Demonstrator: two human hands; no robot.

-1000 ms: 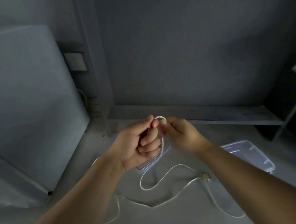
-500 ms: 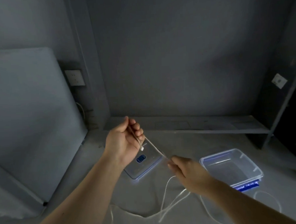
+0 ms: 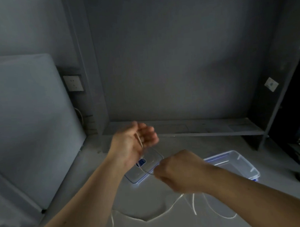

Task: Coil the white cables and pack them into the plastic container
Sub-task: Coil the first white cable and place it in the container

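Left hand (image 3: 130, 145) raised, palm toward camera, fingers loosely curled and blurred; cable (image 3: 140, 143) crosses palm, grip uncertain. Right hand (image 3: 180, 174) lower and nearer, back of hand up, fingertips pinching same cable just right of left wrist. Short strand runs between hands above lid (image 3: 145, 171); rest of cable trails in loose loops on table (image 3: 169, 223) beneath right forearm. Clear container (image 3: 235, 162) open, on table just behind right forearm, beside lid.
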